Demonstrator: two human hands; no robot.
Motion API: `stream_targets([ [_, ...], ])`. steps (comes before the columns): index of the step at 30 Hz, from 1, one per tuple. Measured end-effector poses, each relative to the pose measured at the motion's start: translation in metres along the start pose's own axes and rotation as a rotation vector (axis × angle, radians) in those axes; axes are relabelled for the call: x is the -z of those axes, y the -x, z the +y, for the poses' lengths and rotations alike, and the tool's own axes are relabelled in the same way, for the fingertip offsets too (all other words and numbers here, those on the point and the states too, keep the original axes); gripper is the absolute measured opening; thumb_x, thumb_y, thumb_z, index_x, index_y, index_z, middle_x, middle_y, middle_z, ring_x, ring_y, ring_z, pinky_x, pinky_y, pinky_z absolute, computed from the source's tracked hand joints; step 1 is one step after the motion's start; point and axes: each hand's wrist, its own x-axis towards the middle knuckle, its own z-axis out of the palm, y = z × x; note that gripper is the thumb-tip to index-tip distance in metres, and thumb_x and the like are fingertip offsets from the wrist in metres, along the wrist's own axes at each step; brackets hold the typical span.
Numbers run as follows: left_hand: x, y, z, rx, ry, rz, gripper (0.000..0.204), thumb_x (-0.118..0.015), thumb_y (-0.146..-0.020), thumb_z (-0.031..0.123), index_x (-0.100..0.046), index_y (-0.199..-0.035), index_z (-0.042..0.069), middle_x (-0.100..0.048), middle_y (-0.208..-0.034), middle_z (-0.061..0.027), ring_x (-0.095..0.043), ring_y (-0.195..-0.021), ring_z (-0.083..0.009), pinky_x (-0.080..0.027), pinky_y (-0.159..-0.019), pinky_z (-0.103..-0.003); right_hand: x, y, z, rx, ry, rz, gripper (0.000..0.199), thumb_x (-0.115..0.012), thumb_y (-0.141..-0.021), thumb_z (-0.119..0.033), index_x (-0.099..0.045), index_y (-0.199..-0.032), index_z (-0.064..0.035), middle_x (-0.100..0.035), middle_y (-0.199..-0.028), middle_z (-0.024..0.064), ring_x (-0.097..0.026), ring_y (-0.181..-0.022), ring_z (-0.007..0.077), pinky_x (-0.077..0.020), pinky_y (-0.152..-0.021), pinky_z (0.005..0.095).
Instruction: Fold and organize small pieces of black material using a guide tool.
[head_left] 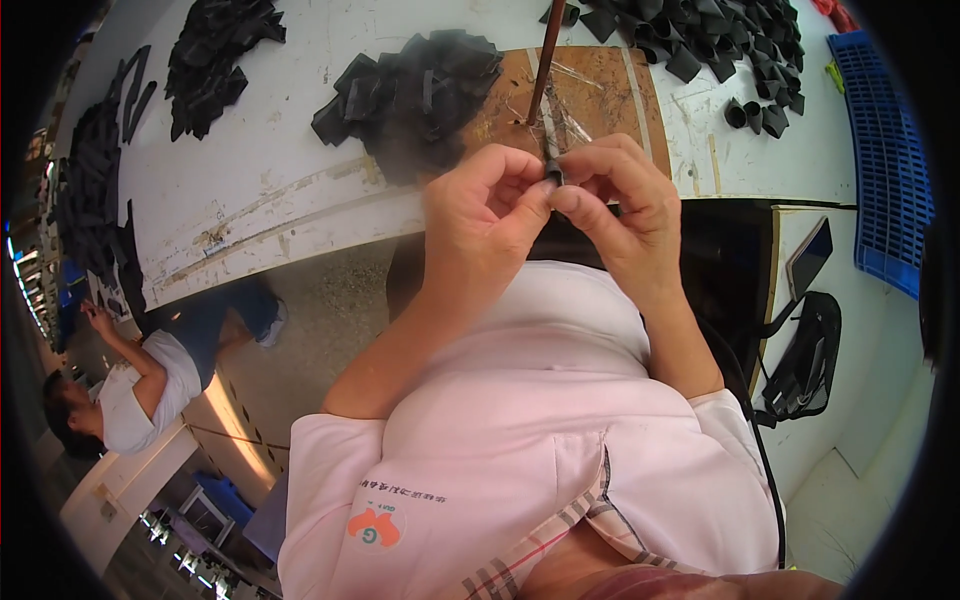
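Note:
Between my two hands is a small black piece of strip-like material, rolled into a short tube (pixel 554 174). My left hand (pixel 484 208) pinches it from the left with thumb and forefinger. From the right, the thumb and fingers of my right hand (pixel 630 208) close on the same piece. Both hands are at the front edge of a brown worn board (pixel 625 85). A thin dark reddish-brown rod (pixel 545 65) rises just beyond my fingertips. Left of the board lies a heap of flat black pieces (pixel 425 95).
The white table (pixel 290 175) holds another black pile (pixel 215 60) at the far left and many looped black pieces (pixel 700 35) at the far right. A blue plastic basket (pixel 885 150) stands right, above a black bag (pixel 805 355). Another person (pixel 150 385) sits at left.

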Motion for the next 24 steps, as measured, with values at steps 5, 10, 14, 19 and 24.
stream_targets([
  [5,-0.009,0.002,-0.010,-0.466,-0.526,0.276,0.004,-0.057,-0.075,-0.002,-0.055,-0.078,0.001,-0.057,-0.064,-0.0040,-0.053,-0.052,-0.0062,-0.044,-0.046,-0.023,-0.013,-0.003,-0.001,0.148,0.179,0.050,0.012,-0.064,-0.068,0.000,-0.057,-0.078,-0.0024,-0.052,-0.071,0.0079,-0.053,-0.055,0.0205,-0.0420,-0.048,0.0288],
  [10,0.005,-0.014,0.008,0.184,0.428,0.071,0.018,-0.057,-0.073,-0.006,-0.054,-0.089,0.001,-0.056,-0.074,-0.0047,-0.043,-0.044,-0.0049,-0.030,-0.036,-0.019,-0.020,-0.006,0.010,0.057,0.145,0.140,0.008,-0.061,-0.070,0.001,-0.056,-0.077,-0.0011,-0.052,-0.067,0.0056,-0.052,-0.054,0.0175,-0.0415,-0.048,0.0261],
  [14,0.020,-0.015,0.009,0.366,0.910,-0.269,0.020,-0.052,-0.074,-0.008,-0.052,-0.092,-0.001,-0.054,-0.081,-0.0055,-0.043,-0.047,-0.0034,-0.033,-0.039,-0.018,-0.007,-0.016,0.000,-0.570,-0.898,-0.070,0.004,-0.059,-0.078,-0.004,-0.058,-0.078,0.0002,-0.051,-0.063,-0.0030,-0.047,-0.056,0.0053,-0.0373,-0.047,0.0189],
  [19,-0.001,-0.009,0.009,-0.284,-0.165,0.205,0.014,-0.050,-0.074,-0.009,-0.053,-0.087,-0.004,-0.057,-0.076,-0.0064,-0.049,-0.055,-0.0028,-0.041,-0.049,-0.017,-0.006,-0.016,0.007,-0.665,-1.410,-0.314,0.012,-0.060,-0.080,-0.014,-0.056,-0.078,-0.0035,-0.045,-0.063,-0.0044,-0.037,-0.055,0.0020,-0.0270,-0.044,0.0153],
  [24,0.002,-0.019,0.027,-0.016,0.304,0.163,0.021,-0.047,-0.075,-0.009,-0.055,-0.093,-0.002,-0.058,-0.075,-0.0080,-0.044,-0.046,-0.0014,-0.034,-0.037,-0.016,0.009,-0.041,-0.022,-0.505,-0.716,-0.394,0.022,-0.054,-0.086,-0.023,-0.055,-0.075,-0.0041,-0.043,-0.064,-0.0044,-0.038,-0.058,0.0029,-0.0308,-0.047,0.0172],
])
